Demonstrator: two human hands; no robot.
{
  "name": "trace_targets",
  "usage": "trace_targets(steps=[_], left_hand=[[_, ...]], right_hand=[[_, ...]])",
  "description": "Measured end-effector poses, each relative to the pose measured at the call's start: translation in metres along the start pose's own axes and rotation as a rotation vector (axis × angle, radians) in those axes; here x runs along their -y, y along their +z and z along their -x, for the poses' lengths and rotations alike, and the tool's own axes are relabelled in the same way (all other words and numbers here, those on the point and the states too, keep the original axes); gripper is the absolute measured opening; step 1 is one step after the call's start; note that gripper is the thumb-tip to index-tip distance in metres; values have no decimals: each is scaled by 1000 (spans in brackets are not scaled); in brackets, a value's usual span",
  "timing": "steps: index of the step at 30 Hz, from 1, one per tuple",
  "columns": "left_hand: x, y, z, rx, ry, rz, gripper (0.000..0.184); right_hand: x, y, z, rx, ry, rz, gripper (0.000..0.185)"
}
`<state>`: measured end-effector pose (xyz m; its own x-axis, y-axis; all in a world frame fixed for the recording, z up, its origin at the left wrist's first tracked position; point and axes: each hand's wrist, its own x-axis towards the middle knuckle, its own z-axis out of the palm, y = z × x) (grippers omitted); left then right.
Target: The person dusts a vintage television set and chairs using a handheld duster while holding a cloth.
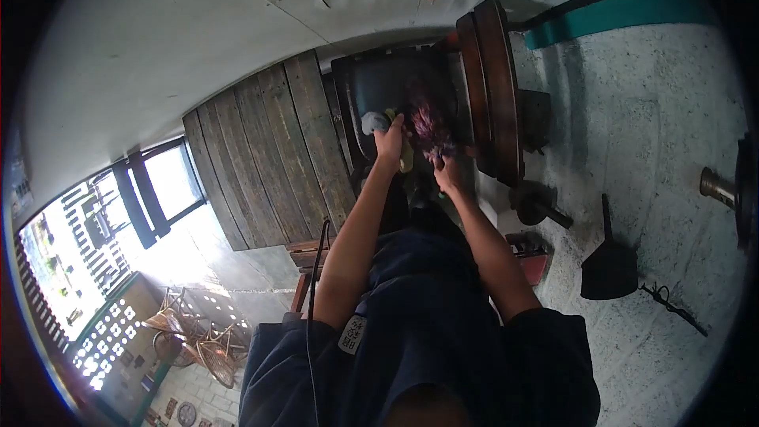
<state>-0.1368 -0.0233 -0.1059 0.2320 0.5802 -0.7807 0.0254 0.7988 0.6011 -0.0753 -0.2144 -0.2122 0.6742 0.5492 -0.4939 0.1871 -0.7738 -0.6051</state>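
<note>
My left hand [390, 142] is closed around a soft grey and yellow thing [375, 122], perhaps a cloth or plush toy; its kind is unclear. To the right, my right hand [447, 174] grips the lower end of a fluffy pink-purple duster [429, 122]. The duster's fibres point away from me, over a dark panel with a rounded corner [371, 83]. Shadow hides how far the fibres touch that panel. Both hands are close together in front of it.
Weathered wooden planks [261, 150] stand left of the dark panel. Dark wooden furniture [494, 91] rises at its right. A black dustpan [609, 271] lies on the concrete floor at right. Wicker chairs [202, 336] stand at lower left. A thin cord [315, 308] hangs beside my left arm.
</note>
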Motion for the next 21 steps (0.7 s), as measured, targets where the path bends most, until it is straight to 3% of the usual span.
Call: trace_targets(steps=[5,7,9,11,14,17,20,21], left_hand=[[-48,20,-34,2,29,-58,18],[-64,30,-49,32,71,-47,18],[-67,36,-72,10,257,-106,19],[-93,45,-53,60,241,-81,19],[-109,48,-38,107,219,-62,19],[-90,37,-31,60,212,-36,20],[-73,23,1,34,185,34,21],[-65,16,17,48,141,63,20]], right_hand=[[57,-13,-48,105,89,45,37],[61,-3,-60,27,10,69,38],[73,-9,-67,37,-39,76,38],[67,-2,-74,70,-65,71,38],[51,17,-81,-259,-188,180,36],[82,-31,-34,7,-45,102,31],[62,-49,-1,-5,-221,-13,26],[48,-50,9,-149,-354,192,25]])
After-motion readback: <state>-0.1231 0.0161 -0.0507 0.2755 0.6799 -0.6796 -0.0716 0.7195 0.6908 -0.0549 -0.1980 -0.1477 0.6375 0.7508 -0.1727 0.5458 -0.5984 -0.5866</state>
